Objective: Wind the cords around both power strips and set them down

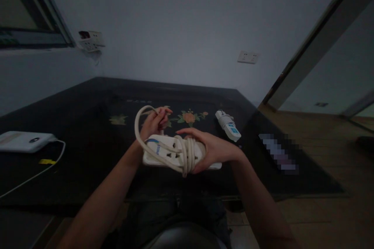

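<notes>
A white power strip (166,159) with several sockets is held level above the dark table's near side. My right hand (217,146) grips its right part, fingers over the far side and thumb near the front. White cord (189,155) is wound in several turns around the strip near that hand. From the strip's left end a loose loop of the cord rises to my left hand (157,120). That hand is closed on the cord just behind the strip; the cord's plug end cannot be made out.
A second, smaller power strip (229,126) with its cord wound on lies to the right. Beyond it is a blurred-out flat object (279,153). On the left sit a white box-like device (27,142) with a cable and a yellow tag (47,161). Wall sockets (248,57) are behind.
</notes>
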`<state>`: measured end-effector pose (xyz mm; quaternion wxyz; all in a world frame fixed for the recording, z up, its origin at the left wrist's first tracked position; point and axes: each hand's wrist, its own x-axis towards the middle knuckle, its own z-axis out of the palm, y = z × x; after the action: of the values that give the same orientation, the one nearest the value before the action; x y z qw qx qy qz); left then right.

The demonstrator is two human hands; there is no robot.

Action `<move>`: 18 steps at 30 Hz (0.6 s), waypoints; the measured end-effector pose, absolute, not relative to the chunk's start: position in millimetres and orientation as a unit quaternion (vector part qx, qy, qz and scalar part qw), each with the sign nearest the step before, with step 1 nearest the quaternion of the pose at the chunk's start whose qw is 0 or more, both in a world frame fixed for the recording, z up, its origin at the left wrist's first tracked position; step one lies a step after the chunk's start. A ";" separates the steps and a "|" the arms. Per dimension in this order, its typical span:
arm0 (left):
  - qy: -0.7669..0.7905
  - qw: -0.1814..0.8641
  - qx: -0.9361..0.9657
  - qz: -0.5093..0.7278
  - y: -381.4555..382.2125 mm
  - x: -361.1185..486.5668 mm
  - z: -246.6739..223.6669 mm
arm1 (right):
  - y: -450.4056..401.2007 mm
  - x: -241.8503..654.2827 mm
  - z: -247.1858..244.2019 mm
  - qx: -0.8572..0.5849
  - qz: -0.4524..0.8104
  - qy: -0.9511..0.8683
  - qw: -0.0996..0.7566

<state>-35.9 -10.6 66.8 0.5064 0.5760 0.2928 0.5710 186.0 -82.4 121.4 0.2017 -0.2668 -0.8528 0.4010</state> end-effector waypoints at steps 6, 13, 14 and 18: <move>0.276 0.497 0.495 0.657 -5.0 -43.2 76.7 | -42.9 234.5 99.0 -0.500 0.227 -0.805 0.225; 0.279 0.440 0.739 0.428 -34.3 -23.9 77.0 | -21.4 242.7 85.6 -0.555 0.163 -0.632 0.516; 0.264 0.425 0.774 0.387 -40.5 -19.4 78.1 | -23.0 241.2 87.6 -0.534 0.176 -0.620 0.547; 0.227 0.355 0.861 0.286 -58.2 1.2 74.7 | -41.7 232.0 100.0 -0.426 0.222 -0.642 0.598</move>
<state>1.2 -58.2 74.7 0.3546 0.8609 0.2268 0.2858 232.0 -41.7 100.0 0.5975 -0.4256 -0.6422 0.2223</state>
